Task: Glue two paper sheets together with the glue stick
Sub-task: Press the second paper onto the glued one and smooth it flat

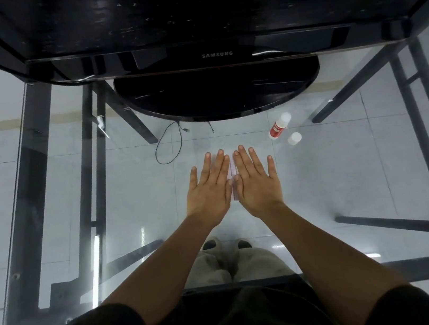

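Note:
Both my hands lie flat, palms down, side by side on the glass table. My left hand (210, 188) and my right hand (256, 181) press on small pale paper sheets (232, 169), of which only a narrow strip shows between them. The glue stick (279, 126), white with a red label, lies uncapped to the right beyond my right hand. Its white cap (294, 138) stands just beside it. Neither hand holds anything.
A black Samsung monitor (216, 54) with a round base (219, 92) stands at the far side of the glass table (44, 187). Black table legs, a cable on the floor and my feet show through the glass.

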